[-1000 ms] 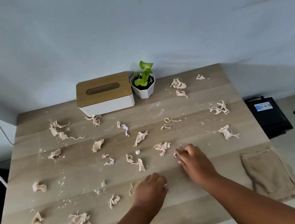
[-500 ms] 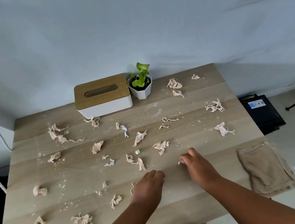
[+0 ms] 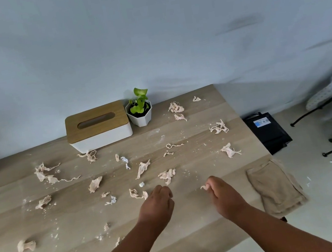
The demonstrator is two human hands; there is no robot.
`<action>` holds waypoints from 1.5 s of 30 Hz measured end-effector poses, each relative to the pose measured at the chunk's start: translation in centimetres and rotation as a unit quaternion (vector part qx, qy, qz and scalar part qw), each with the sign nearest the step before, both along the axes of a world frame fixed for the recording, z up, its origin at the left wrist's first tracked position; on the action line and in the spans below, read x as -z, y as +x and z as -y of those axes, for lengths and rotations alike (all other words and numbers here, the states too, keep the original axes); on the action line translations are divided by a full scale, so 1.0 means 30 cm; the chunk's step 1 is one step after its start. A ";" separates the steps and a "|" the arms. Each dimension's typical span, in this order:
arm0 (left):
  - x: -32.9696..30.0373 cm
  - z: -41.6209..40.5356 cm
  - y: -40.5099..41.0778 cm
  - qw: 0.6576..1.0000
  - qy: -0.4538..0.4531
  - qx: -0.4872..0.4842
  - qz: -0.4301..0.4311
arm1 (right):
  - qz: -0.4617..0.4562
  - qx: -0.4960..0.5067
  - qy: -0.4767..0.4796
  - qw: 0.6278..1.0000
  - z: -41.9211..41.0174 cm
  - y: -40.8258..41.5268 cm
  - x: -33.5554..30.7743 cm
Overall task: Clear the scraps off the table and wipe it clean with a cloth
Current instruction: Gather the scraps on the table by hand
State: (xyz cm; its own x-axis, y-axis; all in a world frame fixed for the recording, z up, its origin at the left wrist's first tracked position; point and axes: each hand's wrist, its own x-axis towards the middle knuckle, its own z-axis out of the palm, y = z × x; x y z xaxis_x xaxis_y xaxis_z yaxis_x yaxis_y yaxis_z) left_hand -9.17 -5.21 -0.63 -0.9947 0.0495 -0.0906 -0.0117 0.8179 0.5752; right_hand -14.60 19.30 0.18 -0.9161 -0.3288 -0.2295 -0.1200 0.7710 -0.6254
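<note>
While both forearms are stretched over the near edge of the table (image 3: 199, 225), a small scrap (image 3: 204, 187) is pinched in the curled fingers of the right hand (image 3: 223, 195), presumably lifted for collecting; the left hand (image 3: 156, 206) is curled too, but whether anything is gripped inside cannot be told. The folded cloth (image 3: 276, 186) is left waiting at the right edge, likely for wiping afterwards. Scraps (image 3: 166, 175) are scattered across the whole top. Farthest back, a tissue box (image 3: 97, 126), no tissue showing at its slot, and a potted plant (image 3: 139, 110) are parked against the wall.

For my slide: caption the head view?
Right hand pinches a scrap above the littered table; cloth waits.
</note>
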 end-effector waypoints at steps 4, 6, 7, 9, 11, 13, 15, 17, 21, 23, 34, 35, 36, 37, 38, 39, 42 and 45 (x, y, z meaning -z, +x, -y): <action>0.009 0.014 -0.018 1.000 0.003 0.023 -0.001 | -0.002 0.002 0.046 0.999 -0.018 0.037 -0.018; 0.017 0.022 -0.017 0.999 0.007 0.033 0.001 | 0.005 -0.003 0.074 0.997 -0.027 0.047 -0.021; 0.021 0.028 -0.017 0.999 0.009 0.036 0.008 | 0.009 -0.004 0.076 0.997 -0.031 0.050 -0.021; 0.025 0.039 -0.020 0.999 0.011 0.039 0.021 | 0.009 -0.004 0.077 0.997 -0.039 0.057 -0.019; 0.030 0.048 -0.020 0.999 0.008 0.041 0.030 | 0.006 0.011 0.077 0.997 -0.049 0.063 -0.015; 0.033 0.054 -0.015 0.999 0.004 0.043 0.032 | 0.010 0.045 0.071 0.996 -0.060 0.066 -0.008; 0.036 0.056 -0.008 0.999 0.008 0.035 0.025 | 0.014 0.069 0.073 0.995 -0.070 0.068 -0.004; 0.039 0.056 -0.003 0.999 0.018 0.024 0.014 | 0.015 0.081 0.075 0.994 -0.080 0.067 0.003; 0.035 0.056 -0.003 1.000 0.028 0.014 0.001 | 0.034 0.089 0.073 0.993 -0.100 0.048 0.008; 0.029 0.057 -0.006 1.000 0.027 0.007 0.000 | 0.059 0.109 0.046 0.991 -0.105 0.037 0.008; -0.004 0.062 -0.055 0.998 0.003 -0.033 0.057 | 0.017 0.061 0.076 0.995 -0.114 -0.037 0.021; -0.006 0.059 -0.063 0.997 0.001 -0.041 0.061 | 0.012 0.059 0.073 0.995 -0.119 -0.047 0.024; -0.008 0.055 -0.072 0.997 0.001 -0.048 0.066 | 0.009 0.060 0.071 0.996 -0.124 -0.056 0.027; -0.010 0.050 -0.080 0.996 0.001 -0.055 0.070 | 0.008 0.058 0.075 0.995 -0.129 -0.066 0.028; -0.012 0.046 -0.087 0.996 0.002 -0.060 0.072 | 0.011 0.055 0.086 0.995 -0.130 -0.077 0.027; -0.012 0.040 -0.097 0.995 0.002 -0.064 0.074 | 0.017 0.050 0.099 0.994 -0.135 -0.090 0.027; -0.016 0.024 -0.128 0.993 0.003 -0.082 0.085 | 0.027 0.048 0.124 0.991 -0.152 -0.134 0.031; -0.022 0.006 -0.160 0.989 -0.013 -0.106 0.103 | 0.023 0.045 0.121 0.991 -0.182 -0.179 0.029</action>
